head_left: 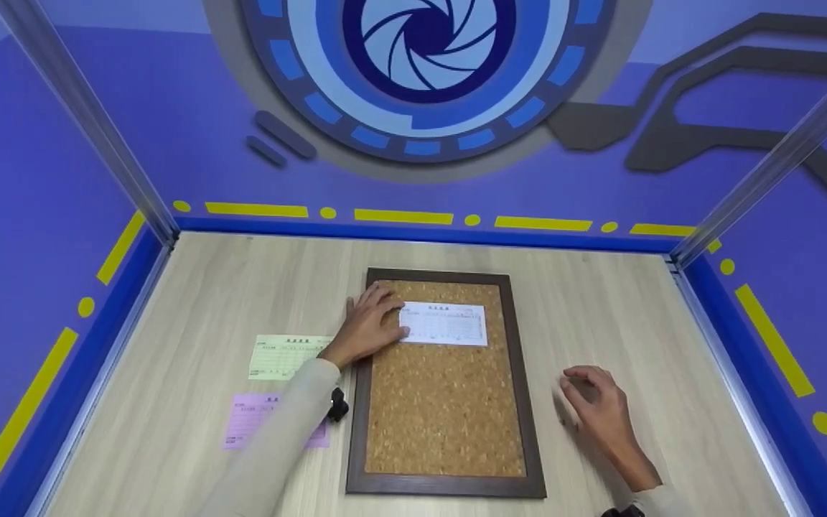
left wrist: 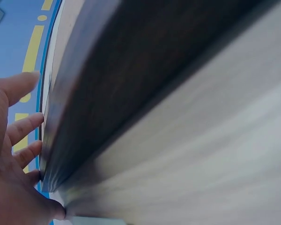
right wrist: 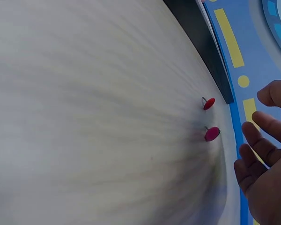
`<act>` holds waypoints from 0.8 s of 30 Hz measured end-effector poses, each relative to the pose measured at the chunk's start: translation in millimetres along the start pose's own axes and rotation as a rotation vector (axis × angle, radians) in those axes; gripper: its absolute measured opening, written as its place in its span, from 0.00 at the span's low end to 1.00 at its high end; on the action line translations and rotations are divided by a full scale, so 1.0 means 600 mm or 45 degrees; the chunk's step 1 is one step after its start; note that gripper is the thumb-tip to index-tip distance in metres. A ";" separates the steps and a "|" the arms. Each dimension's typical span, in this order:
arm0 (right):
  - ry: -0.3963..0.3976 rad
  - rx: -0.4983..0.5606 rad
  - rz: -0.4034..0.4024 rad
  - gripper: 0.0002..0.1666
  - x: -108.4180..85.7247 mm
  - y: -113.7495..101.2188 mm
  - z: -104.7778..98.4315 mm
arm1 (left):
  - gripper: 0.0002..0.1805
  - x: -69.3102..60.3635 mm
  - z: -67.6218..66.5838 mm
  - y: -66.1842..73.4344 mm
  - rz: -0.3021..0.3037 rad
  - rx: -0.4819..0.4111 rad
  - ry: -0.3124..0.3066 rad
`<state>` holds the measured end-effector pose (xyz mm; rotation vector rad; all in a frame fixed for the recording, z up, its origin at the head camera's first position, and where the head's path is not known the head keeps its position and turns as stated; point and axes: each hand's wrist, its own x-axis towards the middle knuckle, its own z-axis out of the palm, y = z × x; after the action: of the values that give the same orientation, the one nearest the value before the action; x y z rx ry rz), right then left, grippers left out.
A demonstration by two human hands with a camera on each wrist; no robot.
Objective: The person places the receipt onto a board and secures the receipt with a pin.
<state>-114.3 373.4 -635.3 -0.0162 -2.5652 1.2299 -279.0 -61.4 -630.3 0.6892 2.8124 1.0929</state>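
Observation:
A cork board in a dark brown frame lies on the table, with a white printed slip on its upper part. My left hand rests across the board's left edge, its thumb and a finger touching the slip's left end. The left wrist view shows this hand with spread fingers beside the frame's dark side. My right hand hovers right of the board, fingers loosely bent. In the right wrist view, a red pushpin and a pink pushpin lie near this hand, outside its fingers.
Left of the board, a green slip and a purple slip lie on the wooden table, both partly covered by the left arm. Blue-purple panels with yellow marks stand at the back and both sides.

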 end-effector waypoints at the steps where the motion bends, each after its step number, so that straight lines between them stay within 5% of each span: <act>1: -0.006 -0.006 0.006 0.10 -0.001 0.001 -0.002 | 0.33 0.000 0.001 -0.001 0.002 -0.005 -0.001; 24: -0.130 0.134 0.083 0.14 -0.053 0.029 -0.018 | 0.36 -0.003 0.024 -0.025 0.067 -0.031 0.065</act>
<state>-83.1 388.6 -650.6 -0.0149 -2.6005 1.4234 -280.3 -63.0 -651.4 0.7483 2.8340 1.1674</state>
